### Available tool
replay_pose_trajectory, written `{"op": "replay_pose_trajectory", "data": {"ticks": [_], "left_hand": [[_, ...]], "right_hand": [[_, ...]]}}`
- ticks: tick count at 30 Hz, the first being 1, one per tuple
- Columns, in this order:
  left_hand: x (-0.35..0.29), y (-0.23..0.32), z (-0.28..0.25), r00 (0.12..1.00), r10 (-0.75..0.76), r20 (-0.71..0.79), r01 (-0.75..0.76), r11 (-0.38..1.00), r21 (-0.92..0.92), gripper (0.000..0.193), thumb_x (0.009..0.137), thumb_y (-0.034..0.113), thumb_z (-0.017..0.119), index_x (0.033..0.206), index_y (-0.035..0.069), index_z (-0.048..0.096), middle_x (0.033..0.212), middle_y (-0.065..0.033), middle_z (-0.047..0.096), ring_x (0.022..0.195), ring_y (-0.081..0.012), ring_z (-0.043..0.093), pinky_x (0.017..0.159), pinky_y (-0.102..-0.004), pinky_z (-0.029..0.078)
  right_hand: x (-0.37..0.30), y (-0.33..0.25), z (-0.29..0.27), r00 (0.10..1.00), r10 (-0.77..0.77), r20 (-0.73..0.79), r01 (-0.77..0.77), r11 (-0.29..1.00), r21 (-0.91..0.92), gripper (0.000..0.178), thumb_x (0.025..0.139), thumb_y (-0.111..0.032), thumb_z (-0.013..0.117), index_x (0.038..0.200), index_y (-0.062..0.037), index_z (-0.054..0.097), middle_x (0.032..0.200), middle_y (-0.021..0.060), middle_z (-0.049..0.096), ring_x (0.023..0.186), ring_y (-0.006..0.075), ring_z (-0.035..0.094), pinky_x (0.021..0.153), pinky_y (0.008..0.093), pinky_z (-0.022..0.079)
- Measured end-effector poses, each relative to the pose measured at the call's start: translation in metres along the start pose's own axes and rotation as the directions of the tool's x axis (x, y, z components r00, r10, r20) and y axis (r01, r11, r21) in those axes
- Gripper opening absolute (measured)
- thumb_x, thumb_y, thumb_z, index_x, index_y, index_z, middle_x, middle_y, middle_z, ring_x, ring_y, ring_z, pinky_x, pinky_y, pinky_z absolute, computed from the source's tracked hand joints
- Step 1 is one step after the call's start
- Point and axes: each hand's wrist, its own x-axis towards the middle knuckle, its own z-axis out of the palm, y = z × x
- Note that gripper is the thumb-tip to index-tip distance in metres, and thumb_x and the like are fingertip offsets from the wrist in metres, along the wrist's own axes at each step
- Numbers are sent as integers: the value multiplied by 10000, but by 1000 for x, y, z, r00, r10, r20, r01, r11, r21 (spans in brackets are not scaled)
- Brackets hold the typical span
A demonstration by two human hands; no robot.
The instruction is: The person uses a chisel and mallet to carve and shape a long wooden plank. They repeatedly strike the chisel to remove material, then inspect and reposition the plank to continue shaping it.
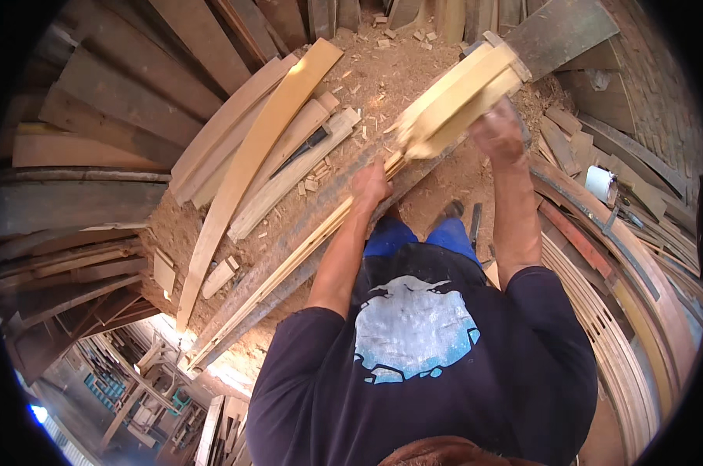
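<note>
My left hand (371, 183) is closed around thin wooden strips (324, 233), which slant from the lower left up to the middle. Just beyond it, pale wooden pieces (460, 97) lie side by side on a long dark beam (289, 272). My right hand (497, 132) is against the right side of these pale pieces. Motion blurs its fingers, so its grip does not show clearly.
Curved planks (250, 163) lie on the sawdust-strewn ground at left, with wood chips around them. Boards (118, 93) lean along the far left. Long curved strips (600, 326), a white container (600, 183) and offcuts (565, 144) are at right.
</note>
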Motion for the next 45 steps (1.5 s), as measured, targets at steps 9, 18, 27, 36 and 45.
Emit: {"op": "replay_pose_trajectory", "data": {"ticks": [9, 18, 27, 36, 45], "left_hand": [[6, 6, -19, 996, 89, -25, -90, 994, -59, 605, 768, 191, 772, 1286, 16, 512, 1024, -253, 710, 991, -429, 686, 856, -502, 558], [2, 23, -22, 917, 334, -217, -369, 918, -148, 918, 746, 270, 827, 1527, 83, 383, 1580, -295, 240, 1423, -495, 274, 1168, -571, 271], [8, 35, -55, 734, 442, -515, -615, 754, -230, 991, 675, 361, 888, 1520, 164, 408, 1602, -332, 185, 1447, -507, 210, 1190, -561, 202], [0, -75, -188, 902, 40, -431, -316, 742, -591, 610, 735, 206, 879, 1276, 130, 606, 1076, -143, 730, 1019, -262, 704, 928, -383, 548], [-48, -309, -96, 873, -229, -430, 198, 973, -117, 630, 777, 368, 819, 1321, 137, 600, 1176, -182, 697, 1140, -362, 635, 986, -467, 495]], "right_hand": [[89, -121, -36, 973, -221, 60, 201, 950, 241, 544, 881, -527, 635, 1146, -52, 612, 1038, 83, 596, 987, 214, 510, 966, 378, 386], [58, -90, -67, 964, -259, -57, 262, 964, 40, 571, 996, -517, 547, 1278, -25, 612, 1107, 120, 639, 1051, 266, 578, 939, 421, 458], [71, -69, -13, 831, -209, -516, 238, 971, -11, 787, 878, -704, 607, 1312, -49, 563, 1157, 84, 622, 1122, 240, 563, 1018, 408, 442], [112, 79, 110, 897, 185, -402, -93, 967, 237, 999, 892, -764, 497, 1537, -24, 313, 1498, 165, 466, 1422, 318, 397, 1163, 511, 362], [71, 132, 35, 692, 514, -507, -720, 435, -541, 592, 1020, -437, 539, 1355, 50, 571, 1330, 248, 618, 1254, 326, 581, 1036, 448, 474]]}}
